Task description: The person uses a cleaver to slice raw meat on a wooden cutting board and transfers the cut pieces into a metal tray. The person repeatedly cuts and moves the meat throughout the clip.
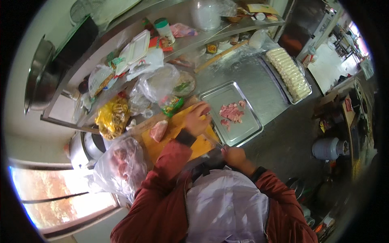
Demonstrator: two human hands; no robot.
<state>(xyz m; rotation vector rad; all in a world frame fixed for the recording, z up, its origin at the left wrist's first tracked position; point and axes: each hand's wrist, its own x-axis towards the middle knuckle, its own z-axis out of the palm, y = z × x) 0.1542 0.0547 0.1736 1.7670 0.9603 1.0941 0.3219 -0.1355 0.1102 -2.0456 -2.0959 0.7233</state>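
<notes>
My left hand [197, 119] is over the far right part of a yellow cutting board [178, 123], close to the tray's edge. A small reddish piece of raw meat [206, 111] shows at its fingers, partly hidden and blurred. My right hand [237, 157] grips a knife [211, 140] by the handle, its blade low over the board's right side. A larger chunk of raw meat [158, 131] lies on the left of the board. Cut pieces of raw meat [231, 112] are heaped in a shallow metal tray [247, 133] to the right of the board.
A clear plastic bag of meat [121, 164] stands left of the board. Behind it are a yellow bag [112, 117] and a green packet [172, 106]. A wrapped tray of pale rolls [288, 74] sits at the counter's far right. A metal shelf [182, 45] overhangs the back.
</notes>
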